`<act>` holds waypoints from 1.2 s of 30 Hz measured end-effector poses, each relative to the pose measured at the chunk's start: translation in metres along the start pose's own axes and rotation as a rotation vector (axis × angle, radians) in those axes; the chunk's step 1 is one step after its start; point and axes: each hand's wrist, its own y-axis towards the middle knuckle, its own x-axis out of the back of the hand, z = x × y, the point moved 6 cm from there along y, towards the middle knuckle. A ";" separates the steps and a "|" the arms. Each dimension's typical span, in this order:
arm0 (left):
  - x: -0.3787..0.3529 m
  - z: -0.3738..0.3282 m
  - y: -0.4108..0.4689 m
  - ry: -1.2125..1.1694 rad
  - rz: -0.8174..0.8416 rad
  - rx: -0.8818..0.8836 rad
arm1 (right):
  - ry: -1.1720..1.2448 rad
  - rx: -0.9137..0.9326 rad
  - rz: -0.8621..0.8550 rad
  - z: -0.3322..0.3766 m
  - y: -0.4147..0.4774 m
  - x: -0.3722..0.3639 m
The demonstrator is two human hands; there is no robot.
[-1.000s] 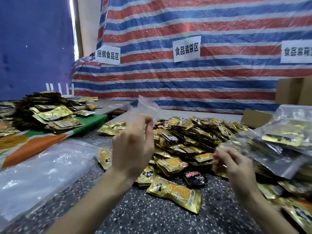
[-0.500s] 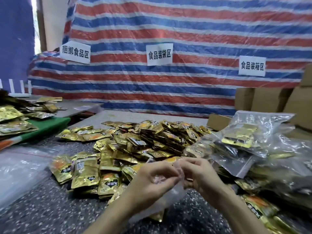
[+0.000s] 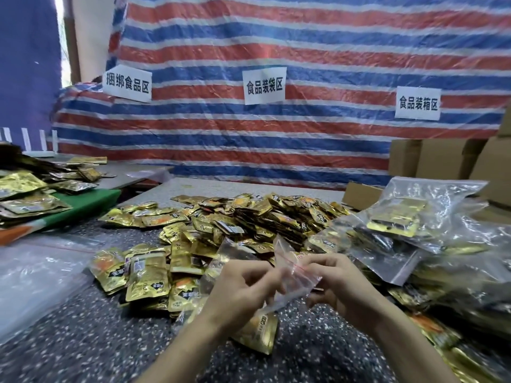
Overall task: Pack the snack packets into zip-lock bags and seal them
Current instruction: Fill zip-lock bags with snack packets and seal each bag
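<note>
L hand [image 3: 243,288] & R hand [image 3: 341,286] fingers pinch clear zip-lock bag [image 3: 286,254], partly hidden behind L hand

Even, bright light (daylight at upper left), wide-angle edge warp, slight blur

The left hand [image 3: 243,288] partly hides the zip-lock bag [image 3: 290,268].

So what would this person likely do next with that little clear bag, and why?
Probably pull the zip-lock bag open at its mouth. The left hand and right hand both pinch it near its red zip strip, it looks empty, and the loose snack packets lie heaped on the table just beyond.
</note>
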 end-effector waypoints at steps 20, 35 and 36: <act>0.039 0.010 0.003 -0.435 -0.404 0.114 | 0.095 0.268 -0.249 0.007 0.002 0.016; 0.040 0.006 0.004 -0.421 -0.412 0.023 | -1.310 0.060 -0.519 -0.059 0.046 0.020; 0.040 0.005 0.004 -0.416 -0.409 0.015 | -1.357 0.050 -0.526 -0.057 0.050 0.020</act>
